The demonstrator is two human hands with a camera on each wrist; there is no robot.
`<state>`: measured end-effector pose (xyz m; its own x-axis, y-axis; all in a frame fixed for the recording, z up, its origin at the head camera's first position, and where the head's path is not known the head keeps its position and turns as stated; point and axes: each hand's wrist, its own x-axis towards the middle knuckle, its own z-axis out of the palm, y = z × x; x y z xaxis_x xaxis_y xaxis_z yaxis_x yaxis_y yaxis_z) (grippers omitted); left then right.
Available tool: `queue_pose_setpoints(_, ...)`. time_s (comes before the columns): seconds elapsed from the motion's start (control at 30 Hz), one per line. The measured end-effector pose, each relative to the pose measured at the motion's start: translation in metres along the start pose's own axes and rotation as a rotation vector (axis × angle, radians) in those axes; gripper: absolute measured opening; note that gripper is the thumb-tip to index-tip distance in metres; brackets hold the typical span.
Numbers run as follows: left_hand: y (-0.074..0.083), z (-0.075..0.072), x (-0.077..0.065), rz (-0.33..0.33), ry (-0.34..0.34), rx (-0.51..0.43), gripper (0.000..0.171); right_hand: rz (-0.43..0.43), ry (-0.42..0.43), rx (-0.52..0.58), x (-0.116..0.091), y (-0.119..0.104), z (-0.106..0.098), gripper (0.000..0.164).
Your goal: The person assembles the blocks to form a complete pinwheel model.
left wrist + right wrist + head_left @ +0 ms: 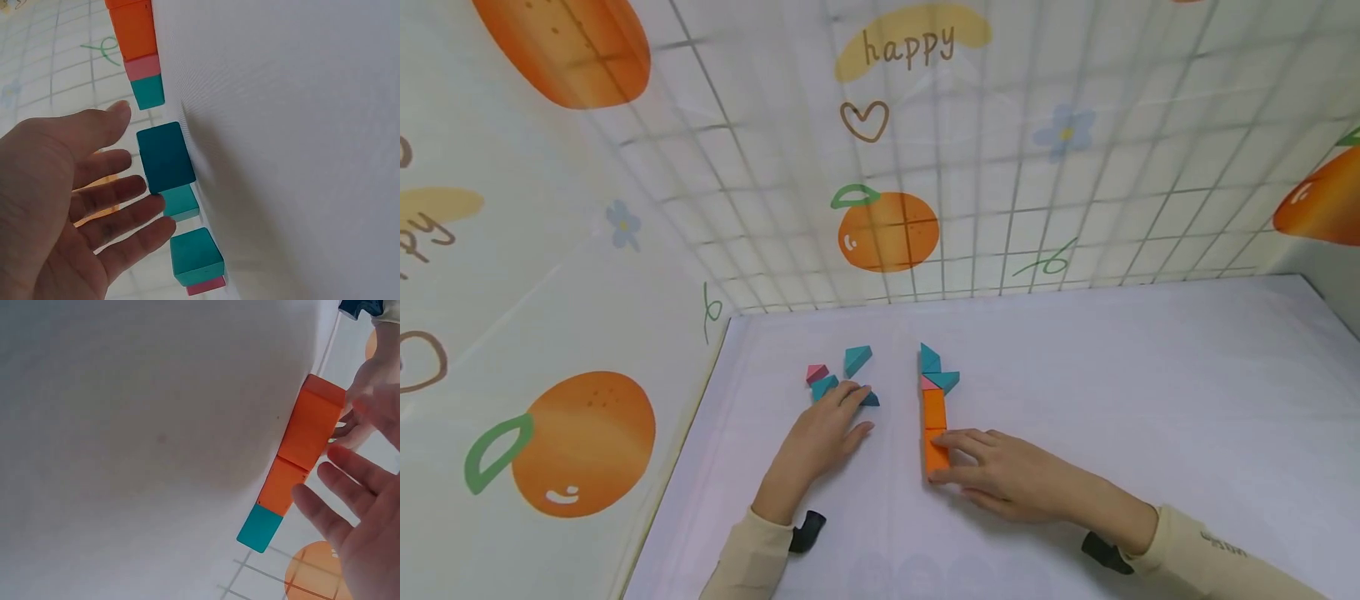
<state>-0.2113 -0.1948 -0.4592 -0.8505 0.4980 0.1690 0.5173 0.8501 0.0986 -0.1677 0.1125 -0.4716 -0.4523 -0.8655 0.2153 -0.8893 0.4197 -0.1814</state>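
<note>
Two orange square blocks point(935, 408) lie end to end in a column. Beyond them sit a small pink triangular block point(929, 383) and two teal triangular blocks point(930, 359). My right hand point(1011, 477) reaches over the nearer orange block point(310, 425), its loosely extended fingertips right at that block's top and side. My left hand point(820, 433) hovers by a dark blue triangular block point(165, 157), fingers spread and lightly bent, nothing gripped. Beside that hand lie a teal block point(823, 387), another teal triangle point(857, 359) and a pink triangle point(816, 373).
A white-covered table point(1112, 375) holds everything. Behind it rises a grid wall point(1075, 200) under a sheet printed with oranges, and a similar printed sheet point(587, 317) stands along the left. Black straps point(807, 532) show at both wrists.
</note>
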Motion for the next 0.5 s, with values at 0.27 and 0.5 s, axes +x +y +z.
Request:
queue_pose_setpoints(0.27,-0.0010,0.0018,0.0020,0.025,0.001,-0.020,0.048,0.033,-0.002,0.018,-0.0005,0.0005,-0.0003,0.045)
queue_pose_setpoints(0.5,0.0005,0.0037,0.0088,0.039,-0.007,-0.057,0.052,0.056,-0.023,0.034,0.0000,0.0004,0.0011,0.043)
